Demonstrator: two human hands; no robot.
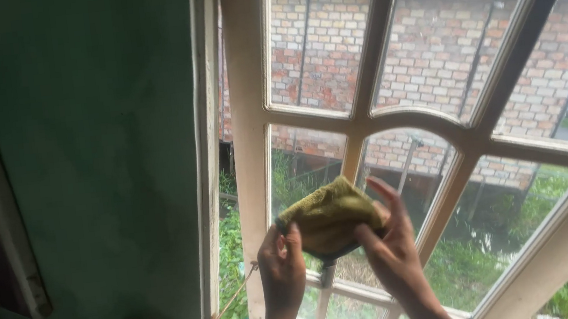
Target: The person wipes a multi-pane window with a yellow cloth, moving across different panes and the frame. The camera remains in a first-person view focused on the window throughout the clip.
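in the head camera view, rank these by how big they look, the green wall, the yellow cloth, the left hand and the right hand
1. green wall, by far the largest.
2. yellow cloth, held up against the window by both hands.
3. left hand and right hand: they look about alike, so no ranking between them.
The wall is also nearer the camera, which inflates its look.

Surroundings of the cream window frame [251,114]

A green wall [84,131] stood left of the frame, with a pale strip [1,210] fixed further left. Beyond the frame's panes rose a brick building [427,46]; green plants [233,277] grew below it outside.
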